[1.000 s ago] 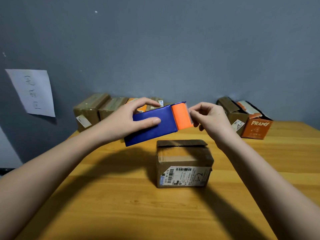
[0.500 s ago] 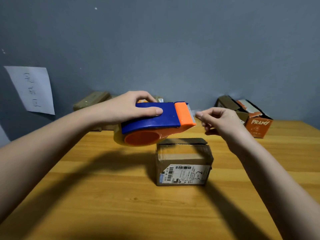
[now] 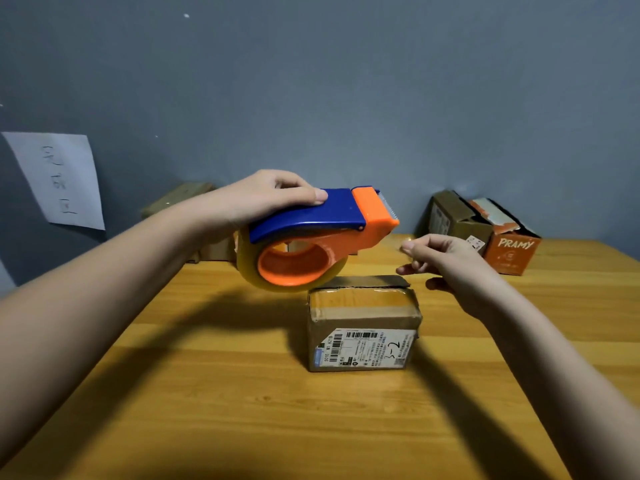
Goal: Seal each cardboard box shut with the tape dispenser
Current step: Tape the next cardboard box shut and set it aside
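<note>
My left hand (image 3: pixel 266 200) grips the blue handle of a blue and orange tape dispenser (image 3: pixel 322 230) that carries a roll of clear tape. It hovers tilted just above the far left corner of a small cardboard box (image 3: pixel 362 308). That box sits mid-table, with a barcode label on its front and its rear flap slightly raised. To the right of the dispenser's cutter, my right hand (image 3: pixel 446 265) pinches thumb and forefinger together on the faint clear tape end, above the box's far right corner.
Brown cardboard boxes (image 3: pixel 178 200) line the wall at the back left, partly hidden by my arm. At the back right stand an open brown box (image 3: pixel 457 218) and an orange PRAMY box (image 3: pixel 512 252). A paper sheet (image 3: pixel 59 178) hangs on the grey wall. The wooden table (image 3: pixel 242 393) extends toward me.
My left hand turned the dispenser so its roll faces me and lowered it toward the box. My right hand drew away from the cutter, down and to the right, still pinching.
</note>
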